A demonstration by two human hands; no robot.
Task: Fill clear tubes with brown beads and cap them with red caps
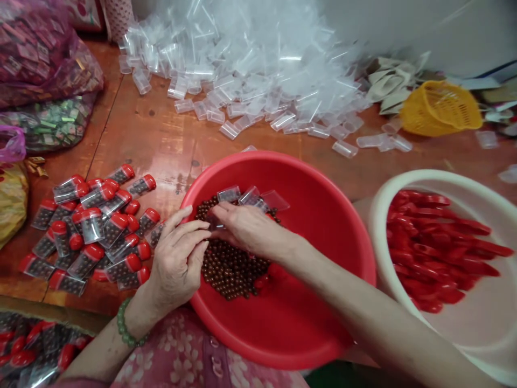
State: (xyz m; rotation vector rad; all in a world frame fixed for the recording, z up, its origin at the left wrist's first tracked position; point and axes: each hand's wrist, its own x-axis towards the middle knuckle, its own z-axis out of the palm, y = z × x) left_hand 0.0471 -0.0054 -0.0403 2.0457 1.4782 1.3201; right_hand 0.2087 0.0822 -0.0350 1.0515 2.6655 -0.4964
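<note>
Right hand (252, 229) pinches a clear container (216, 221) inside red basin (315, 323), just above brown beads (234, 269); long axis unclear. Left hand (175, 264), fingers loosely bent, lies just beside its left end; any hold there can't be told.

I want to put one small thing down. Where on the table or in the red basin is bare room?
On the table, between the bags, clear tubes, filled tubes and red basin. In the basin, between right forearm and far right rim. Crowded: the table's back and left, where tubes lie.
</note>
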